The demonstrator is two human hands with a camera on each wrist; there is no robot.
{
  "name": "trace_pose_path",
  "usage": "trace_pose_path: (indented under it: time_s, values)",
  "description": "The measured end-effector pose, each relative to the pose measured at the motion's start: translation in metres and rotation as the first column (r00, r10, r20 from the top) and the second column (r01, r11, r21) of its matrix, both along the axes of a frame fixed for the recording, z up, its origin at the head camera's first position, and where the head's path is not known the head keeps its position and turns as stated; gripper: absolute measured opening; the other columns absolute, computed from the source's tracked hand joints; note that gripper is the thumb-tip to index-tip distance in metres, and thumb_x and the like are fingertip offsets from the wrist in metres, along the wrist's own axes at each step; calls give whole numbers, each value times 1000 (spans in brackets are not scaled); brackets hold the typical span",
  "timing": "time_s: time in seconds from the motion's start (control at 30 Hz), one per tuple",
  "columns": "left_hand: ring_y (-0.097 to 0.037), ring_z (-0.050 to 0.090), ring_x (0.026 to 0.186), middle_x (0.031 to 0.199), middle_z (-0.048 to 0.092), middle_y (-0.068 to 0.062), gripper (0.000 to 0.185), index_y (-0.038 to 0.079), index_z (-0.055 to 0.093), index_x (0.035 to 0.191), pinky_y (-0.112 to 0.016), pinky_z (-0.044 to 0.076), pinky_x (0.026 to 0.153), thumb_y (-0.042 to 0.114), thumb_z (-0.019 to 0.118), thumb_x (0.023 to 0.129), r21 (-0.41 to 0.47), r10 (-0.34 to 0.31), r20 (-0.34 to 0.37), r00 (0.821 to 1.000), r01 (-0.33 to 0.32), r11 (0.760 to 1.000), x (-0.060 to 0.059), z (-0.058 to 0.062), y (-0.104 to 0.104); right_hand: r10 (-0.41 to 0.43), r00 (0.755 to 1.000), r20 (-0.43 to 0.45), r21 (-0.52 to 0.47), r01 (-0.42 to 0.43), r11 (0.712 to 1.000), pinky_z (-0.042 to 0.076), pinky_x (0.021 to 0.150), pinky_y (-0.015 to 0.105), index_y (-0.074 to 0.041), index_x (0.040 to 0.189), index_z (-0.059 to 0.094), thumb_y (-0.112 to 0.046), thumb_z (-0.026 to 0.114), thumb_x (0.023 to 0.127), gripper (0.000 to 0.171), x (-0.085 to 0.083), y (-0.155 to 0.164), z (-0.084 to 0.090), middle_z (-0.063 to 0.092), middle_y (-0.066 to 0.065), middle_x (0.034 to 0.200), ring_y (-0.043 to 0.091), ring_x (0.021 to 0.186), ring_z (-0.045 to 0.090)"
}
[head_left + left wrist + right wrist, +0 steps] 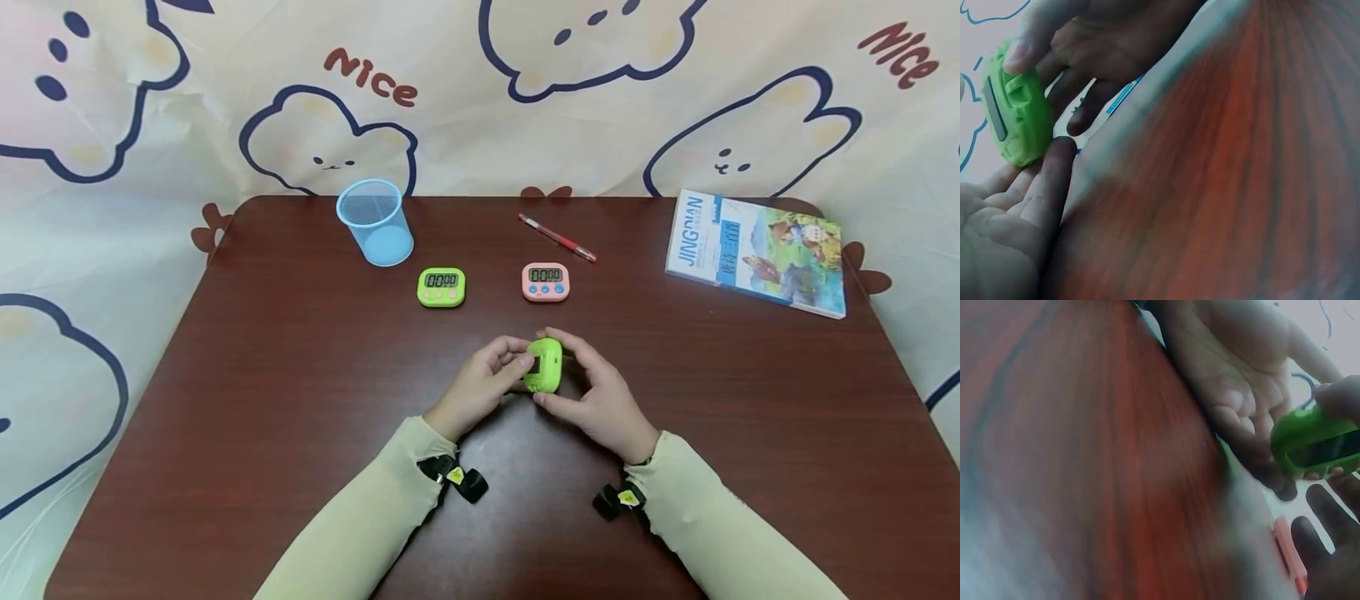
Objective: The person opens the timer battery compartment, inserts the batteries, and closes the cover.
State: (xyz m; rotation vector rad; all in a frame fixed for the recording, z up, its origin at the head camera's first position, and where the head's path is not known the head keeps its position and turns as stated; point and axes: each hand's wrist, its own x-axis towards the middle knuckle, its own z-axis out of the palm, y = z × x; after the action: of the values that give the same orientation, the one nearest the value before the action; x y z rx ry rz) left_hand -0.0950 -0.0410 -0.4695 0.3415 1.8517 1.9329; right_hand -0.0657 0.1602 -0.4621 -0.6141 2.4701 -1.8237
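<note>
A green digital timer point(544, 365) is held up between both hands at the middle of the table, tilted so its dark screen faces left. My left hand point(483, 379) grips its left side, the thumb on the front; in the left wrist view my left hand's fingers point(1047, 187) touch its lower end. My right hand point(600, 400) holds it from the right, with one finger at the top edge and the thumb near the bottom edge. The right wrist view shows the timer point(1316, 444) partly cut off at the right edge.
Beyond the hands lie a second green timer point(441, 288) and a pink timer point(546, 283), both reading zeros. A blue mesh cup point(382, 237) stands at the back left. A red pen point(557, 237) and a book point(780, 258) lie at the back right of the brown table point(262, 375).
</note>
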Motion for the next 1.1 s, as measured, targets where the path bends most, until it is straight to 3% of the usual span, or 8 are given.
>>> trace_pose_path:
  time_s: [0.13, 0.33, 0.43, 0.57, 0.63, 0.73, 0.93, 1.1]
  values:
    - [-20, 68, 102, 119, 66, -18, 37, -5, 54, 131, -24, 54, 79, 17, 61, 102, -76, -56, -47, 997, 53, 996, 0, 2, -3, 32, 999, -41, 66, -29, 997, 43, 107, 38, -19, 150, 47, -10, 85, 81, 79, 2, -5, 2, 52, 4, 146, 16, 127, 53]
    - [-16, 65, 106, 119, 66, -17, 43, -5, 55, 133, -26, 53, 88, 18, 66, 97, -64, -96, -42, 995, 93, 994, -2, 2, -5, 49, 998, -30, 104, -46, 994, 44, 106, 39, -12, 150, 45, -8, 86, 80, 81, 3, -8, 2, 49, 5, 148, 15, 125, 53]
    - [-13, 65, 104, 125, 63, -27, 53, -10, 51, 135, -25, 54, 87, 25, 64, 98, 79, -127, -6, 992, 127, 989, -1, 1, -7, 56, 998, -21, 141, -52, 989, 41, 108, 39, -11, 151, 42, -8, 85, 81, 82, 3, -8, 1, 47, 2, 150, 15, 127, 49]
    - [-15, 67, 101, 124, 60, -33, 69, -20, 44, 136, -27, 56, 84, 33, 63, 97, 313, -185, 57, 981, 158, 937, 0, 0, -11, 51, 998, -41, 150, -44, 988, 37, 111, 32, -13, 150, 45, -11, 84, 82, 78, 3, -7, 0, 48, -1, 149, 15, 131, 46]
    - [-16, 67, 101, 120, 65, -24, 67, -23, 42, 136, -28, 56, 85, 30, 59, 98, 354, -189, 73, 979, 152, 923, 0, 0, -12, 35, 998, -56, 138, -27, 990, 37, 111, 31, -14, 148, 47, -12, 85, 82, 77, 3, -7, 0, 49, -2, 147, 15, 132, 46]
    - [-15, 67, 100, 116, 68, -9, 59, -23, 41, 137, -30, 56, 85, 22, 50, 100, 368, -158, 113, 981, 107, 924, -1, 1, -12, -11, 999, -52, 107, 16, 994, 40, 108, 33, -15, 147, 49, -11, 86, 80, 76, 4, -7, 1, 52, -3, 144, 15, 130, 48]
    - [-19, 67, 107, 133, 58, -20, 49, -11, 40, 145, -36, 58, 87, 15, 44, 104, 383, -75, 173, 982, 4, 924, -3, 1, -12, -83, 996, -24, 34, 84, 996, 42, 104, 27, -11, 145, 51, -7, 87, 78, 76, 5, -4, 1, 56, -2, 139, 15, 126, 51]
    - [-17, 65, 106, 131, 58, -14, 44, -8, 42, 143, -32, 57, 86, 11, 45, 103, 378, -43, 173, 984, -26, 925, -4, 1, -11, -102, 995, -19, 8, 102, 995, 46, 98, 32, -9, 145, 50, -2, 85, 78, 75, 5, -3, 0, 56, 0, 138, 16, 119, 53]
